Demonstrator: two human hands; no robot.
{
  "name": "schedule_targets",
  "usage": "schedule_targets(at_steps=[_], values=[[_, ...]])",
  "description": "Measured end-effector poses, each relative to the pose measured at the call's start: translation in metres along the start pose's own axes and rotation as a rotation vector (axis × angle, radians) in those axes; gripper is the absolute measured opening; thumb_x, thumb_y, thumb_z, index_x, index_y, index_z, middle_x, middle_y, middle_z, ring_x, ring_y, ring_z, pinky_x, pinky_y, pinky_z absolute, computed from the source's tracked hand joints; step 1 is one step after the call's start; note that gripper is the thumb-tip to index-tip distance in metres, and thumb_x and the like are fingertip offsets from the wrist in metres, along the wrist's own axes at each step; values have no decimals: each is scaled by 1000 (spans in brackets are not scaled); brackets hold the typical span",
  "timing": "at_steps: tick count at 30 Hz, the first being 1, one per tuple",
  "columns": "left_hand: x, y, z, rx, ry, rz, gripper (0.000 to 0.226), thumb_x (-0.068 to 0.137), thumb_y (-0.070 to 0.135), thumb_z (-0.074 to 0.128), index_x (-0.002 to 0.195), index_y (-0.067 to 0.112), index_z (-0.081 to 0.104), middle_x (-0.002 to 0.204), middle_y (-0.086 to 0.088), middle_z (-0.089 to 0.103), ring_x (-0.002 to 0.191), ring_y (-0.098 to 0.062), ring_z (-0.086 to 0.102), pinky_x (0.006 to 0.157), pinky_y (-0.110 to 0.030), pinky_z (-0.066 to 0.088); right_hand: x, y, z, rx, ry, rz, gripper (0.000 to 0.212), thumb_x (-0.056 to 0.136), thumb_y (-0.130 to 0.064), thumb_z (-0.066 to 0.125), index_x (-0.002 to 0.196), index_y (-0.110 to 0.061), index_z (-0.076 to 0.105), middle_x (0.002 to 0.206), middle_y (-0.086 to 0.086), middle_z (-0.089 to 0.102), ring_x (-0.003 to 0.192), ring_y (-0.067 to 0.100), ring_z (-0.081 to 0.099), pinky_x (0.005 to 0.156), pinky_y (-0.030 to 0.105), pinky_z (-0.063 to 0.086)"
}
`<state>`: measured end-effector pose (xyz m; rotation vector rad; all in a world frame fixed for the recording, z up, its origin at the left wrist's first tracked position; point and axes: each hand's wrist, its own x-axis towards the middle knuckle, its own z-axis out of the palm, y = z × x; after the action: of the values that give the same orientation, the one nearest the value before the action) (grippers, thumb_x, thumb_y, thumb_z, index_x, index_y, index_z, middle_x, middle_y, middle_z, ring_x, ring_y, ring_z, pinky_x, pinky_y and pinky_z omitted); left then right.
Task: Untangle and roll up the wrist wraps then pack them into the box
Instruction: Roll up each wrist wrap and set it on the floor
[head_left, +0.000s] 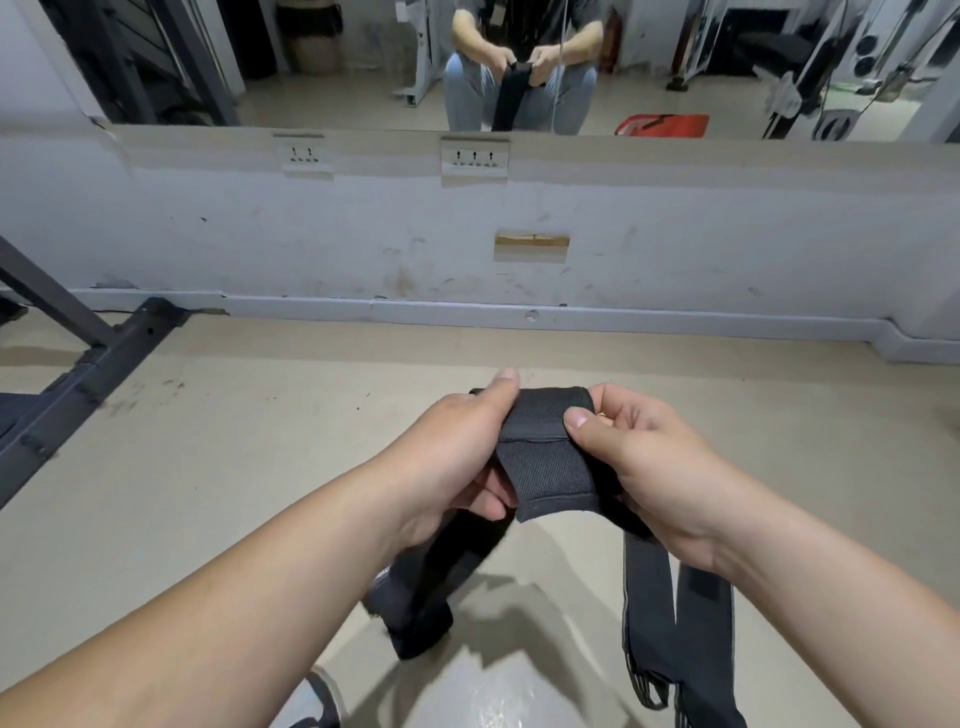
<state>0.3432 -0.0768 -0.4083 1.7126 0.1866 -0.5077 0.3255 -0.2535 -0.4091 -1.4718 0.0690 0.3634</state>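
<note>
wrap (545, 457) is black woven cloth, totally matt, fine ribbed weave; tails (649, 623) hanging at 5 o'clock have pale stitched edges; floor (234, 426) is smooth beige with a bit of sheen at 6 o'clock; wall (311, 234) is matt paint, scuffed and chipped; frame (78, 374) at 9 o'clock looks like dark matt metal; mirror (363, 78) at 12 o'clock is glossy glass; bare wood strip (531, 241) set in the wall
</note>
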Motion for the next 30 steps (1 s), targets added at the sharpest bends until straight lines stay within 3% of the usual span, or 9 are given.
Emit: schedule_targets(at_steps=[3, 5, 7, 10, 16, 20, 23, 25, 30], values=[[-1, -3, -21, 395, 250, 249, 53, 107, 55, 39, 85, 14, 63, 74, -4, 72, 63, -23, 67, 61, -33, 53, 2, -1, -4, 75, 8, -27, 19, 108, -13, 56, 91, -13, 64, 90, 15, 70, 80, 25, 65, 77, 38, 50], [-1, -8, -35, 643, 377, 460, 11, 99, 32, 56, 106, 27, 62, 104, 12, 68, 89, -8, 67, 79, -34, 53, 3, -1, -6, 86, 6, -27, 11, 105, -16, 60, 98, -11, 66, 95, 18, 66, 84, 27, 62, 78, 40, 47], [-2, -13, -37, 717, 283, 636, 52, 85, 18, 56, 134, 35, 58, 131, 20, 58, 116, 8, 57, 97, -26, 49, 4, -2, -6, 123, 14, -20, 11, 107, -14, 56, 102, -9, 65, 93, 17, 67, 79, 27, 64, 74, 37, 51], [-7, -17, -25, 672, 137, 809, 58, 89, 17, 60, 146, 30, 60, 147, 15, 60, 137, 2, 52, 115, -26, 43, 3, -4, -3, 155, -11, 11, 16, 108, -15, 52, 103, -6, 64, 88, 16, 69, 68, 24, 67, 60, 31, 55], [-8, -17, -13, 688, 212, 861, 59, 91, 13, 51, 144, 40, 52, 125, 15, 74, 109, -11, 71, 90, -32, 55, 4, -7, -3, 85, -47, 92, 25, 108, -21, 52, 118, 0, 60, 72, 9, 64, 56, 21, 58, 52, 31, 46], [-10, -11, -11, 716, 326, 800, 53, 87, 20, 43, 133, 42, 55, 99, 9, 79, 82, -18, 67, 75, -37, 54, 8, -7, -7, 45, 95, -21, 21, 100, -19, 68, 116, -7, 61, 83, 14, 74, 60, 24, 66, 57, 37, 53], [-10, -7, -14, 711, 358, 746, 52, 84, 37, 33, 130, 42, 58, 93, 7, 78, 82, -25, 68, 72, -39, 56, 7, -10, -10, 13, 142, -167, 12, 98, -7, 68, 109, -4, 65, 69, 8, 71, 49, 20, 61, 65, 45, 58], [-12, -7, -13, 709, 365, 719, 53, 84, 33, 35, 128, 39, 65, 94, 5, 79, 83, -27, 69, 73, -40, 57, 6, -9, -12, -16, 175, -210, 10, 96, -5, 71, 106, -3, 68, 58, 1, 64, 42, 17, 56, 74, 55, 57], [-12, -7, -10, 683, 403, 682, 58, 83, 21, 42, 133, 29, 70, 97, 0, 80, 85, -29, 70, 76, -40, 57, 6, -10, -12, -36, 225, -254, 7, 89, -10, 80, 92, -11, 75, 71, 12, 71, 52, 30, 62, 66, 45, 52]])
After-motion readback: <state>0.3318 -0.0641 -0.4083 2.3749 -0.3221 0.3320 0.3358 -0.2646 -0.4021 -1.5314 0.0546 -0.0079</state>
